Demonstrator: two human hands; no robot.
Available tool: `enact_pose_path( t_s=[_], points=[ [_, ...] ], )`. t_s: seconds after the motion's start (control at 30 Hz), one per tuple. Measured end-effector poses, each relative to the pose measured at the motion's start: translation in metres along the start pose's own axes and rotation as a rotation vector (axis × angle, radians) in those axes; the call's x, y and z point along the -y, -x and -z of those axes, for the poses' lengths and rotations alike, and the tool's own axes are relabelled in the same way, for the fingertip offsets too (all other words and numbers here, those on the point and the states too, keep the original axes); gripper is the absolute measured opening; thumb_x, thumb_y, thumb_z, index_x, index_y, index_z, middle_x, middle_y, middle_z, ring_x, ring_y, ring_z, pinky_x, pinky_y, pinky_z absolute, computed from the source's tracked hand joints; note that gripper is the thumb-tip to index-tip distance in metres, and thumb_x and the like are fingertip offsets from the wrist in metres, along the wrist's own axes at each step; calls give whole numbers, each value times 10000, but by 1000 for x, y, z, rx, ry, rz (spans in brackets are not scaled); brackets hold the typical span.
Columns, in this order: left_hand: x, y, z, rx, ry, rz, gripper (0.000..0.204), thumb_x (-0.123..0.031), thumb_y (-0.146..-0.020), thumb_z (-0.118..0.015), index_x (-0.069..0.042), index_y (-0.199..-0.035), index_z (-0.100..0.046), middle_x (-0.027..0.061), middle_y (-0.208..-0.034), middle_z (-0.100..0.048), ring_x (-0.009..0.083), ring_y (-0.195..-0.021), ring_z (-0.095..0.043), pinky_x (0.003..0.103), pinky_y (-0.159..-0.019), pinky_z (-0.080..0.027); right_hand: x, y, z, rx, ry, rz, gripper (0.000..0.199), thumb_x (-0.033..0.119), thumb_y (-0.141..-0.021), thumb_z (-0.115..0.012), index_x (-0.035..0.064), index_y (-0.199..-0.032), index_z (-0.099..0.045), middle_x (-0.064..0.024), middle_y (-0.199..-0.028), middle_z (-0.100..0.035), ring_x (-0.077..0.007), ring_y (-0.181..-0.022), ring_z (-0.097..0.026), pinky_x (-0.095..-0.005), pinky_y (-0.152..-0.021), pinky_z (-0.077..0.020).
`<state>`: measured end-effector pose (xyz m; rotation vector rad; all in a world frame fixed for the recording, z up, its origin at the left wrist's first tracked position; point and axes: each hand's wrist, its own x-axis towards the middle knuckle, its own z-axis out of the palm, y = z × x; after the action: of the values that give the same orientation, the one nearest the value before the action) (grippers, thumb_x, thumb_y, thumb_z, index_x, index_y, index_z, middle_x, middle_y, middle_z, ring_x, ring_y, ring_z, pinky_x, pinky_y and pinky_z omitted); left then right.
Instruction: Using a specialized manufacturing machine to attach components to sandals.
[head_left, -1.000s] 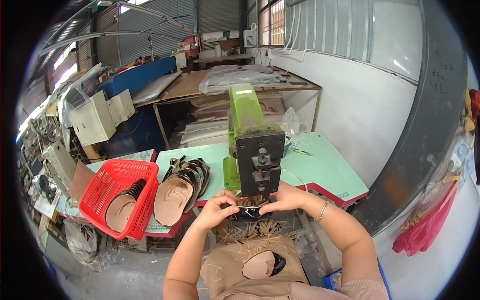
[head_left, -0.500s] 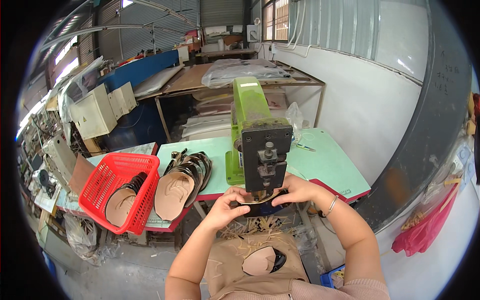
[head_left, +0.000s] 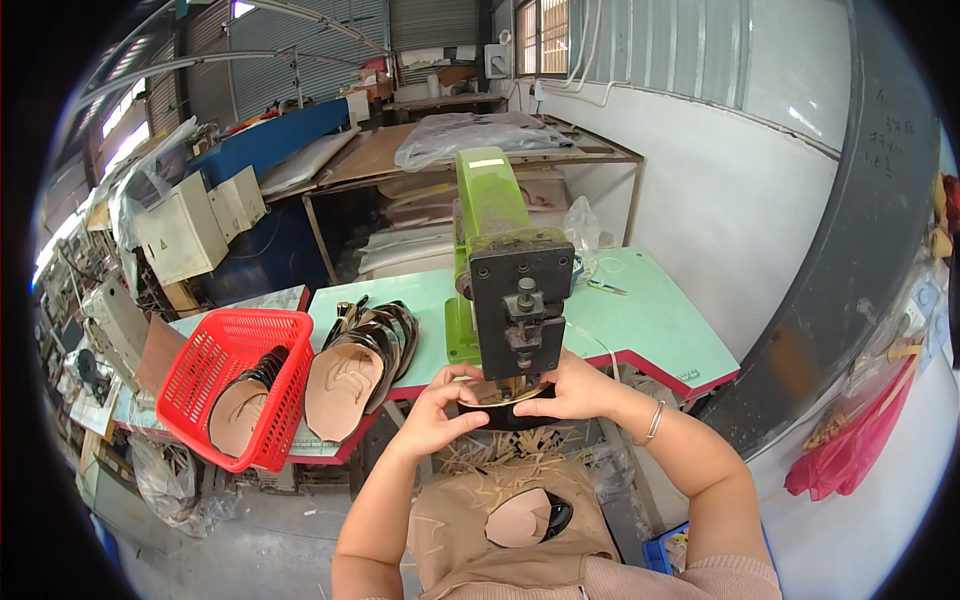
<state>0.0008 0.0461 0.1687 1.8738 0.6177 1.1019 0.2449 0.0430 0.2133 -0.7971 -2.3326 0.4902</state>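
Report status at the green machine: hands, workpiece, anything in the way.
Left hand and right hand both grip the dark sole piece under the machine head. Stacked soles sit clear to the left. Nothing blocking.

Bright, even daylight from high windows; sharp centre, strong fisheye bending, black rim.

We have a single head-worn fisheye view, looking forward and down from above our own forearms. It sits close over the green machine [head_left: 505,270] at the near edge of the surface [head_left: 650,320], while the workshop behind curves away toward the rim.
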Motion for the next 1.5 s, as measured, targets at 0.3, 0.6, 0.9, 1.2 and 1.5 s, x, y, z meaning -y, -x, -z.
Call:
enact_pose_path(
  t_s=[0.3, 0.6, 0.9, 1.2, 1.5],
  points=[
    [5, 6, -9, -165, -186, -76, 115, -107, -696, -741, -70, -737, -641, 100, -1139, -534, 320, -1208, -414, 432, -1012, -309, 17, -13, 5, 96, -201, -111, 558, 281, -670, -761, 86, -1155, -564, -157, -1184, -521, -319, -1118, -468, -385, -915, -420],
    [5, 4, -38, -254, -132, -95, 114, -82, -685, -739, -52, -741, -645, 122, -1189, -474, 299, -1192, -420, 404, -988, -322, -23, -15, 44, 434, -73, -188, 404, 466, -668, -718, 73, -734, -652, -90, -1037, -628, -333, -1222, -372, -419, -1022, -297],
    [25, 6, -8, -247, -105, -133, 101, -88, -718, -717, -65, -758, -628, 94, -1246, -430, 230, -1175, -417, 338, -959, -343, -1, -19, 16, 149, -194, -25, 573, 327, -631, -773, 45, -1091, -581, -156, -1108, -551, -316, -1048, -482, -366, -880, -416],
    [36, 40, -103, -326, 1030, 410, 280, -5, -826, -531, -84, -1090, -477, 67, -999, -573, 215, -915, -583, 361, -776, -492, -5, -14, 3, 106, 17, 4, 568, 329, -671, -737, 106, -1162, -563, -147, -1183, -550, -317, -1063, -523, -384, -918, -410],
    [17, 23, -128, -388, 1216, 269, 236, -93, -905, -521, -75, -1140, -500, 95, -1068, -601, 205, -887, -636, 312, -778, -552, -25, -37, 62, 523, 376, -44, 611, 603, -515, -736, 117, -880, -684, -109, -902, -604, -280, -1026, -442, -337, -858, -297]
  ],
)
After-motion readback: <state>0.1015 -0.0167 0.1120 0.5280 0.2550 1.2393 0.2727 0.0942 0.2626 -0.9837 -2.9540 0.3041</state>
